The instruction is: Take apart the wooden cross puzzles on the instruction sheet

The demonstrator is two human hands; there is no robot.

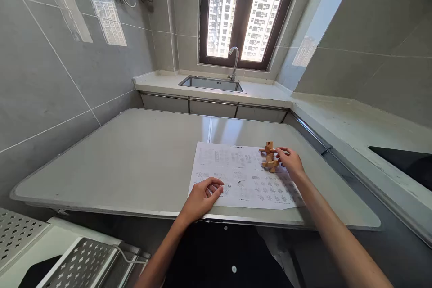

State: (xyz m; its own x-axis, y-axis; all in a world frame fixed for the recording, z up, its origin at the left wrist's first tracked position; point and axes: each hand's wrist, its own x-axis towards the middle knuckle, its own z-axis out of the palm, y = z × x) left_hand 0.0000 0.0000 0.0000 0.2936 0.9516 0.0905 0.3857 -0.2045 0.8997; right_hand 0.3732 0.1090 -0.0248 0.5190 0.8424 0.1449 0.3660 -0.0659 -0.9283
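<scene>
A printed instruction sheet (243,175) lies flat near the front edge of a grey table (135,157). On the sheet's far right corner stands a small wooden interlocking puzzle (269,156), upright. My right hand (290,162) is beside it, fingers closed on the puzzle's right side. My left hand (202,197) rests on the sheet's near left corner with fingers curled, pressing the paper down.
A sink (211,83) with a tap (234,60) sits on the counter under the window. A counter with a black hob (405,164) runs along the right. A perforated metal rack (77,263) stands at lower left.
</scene>
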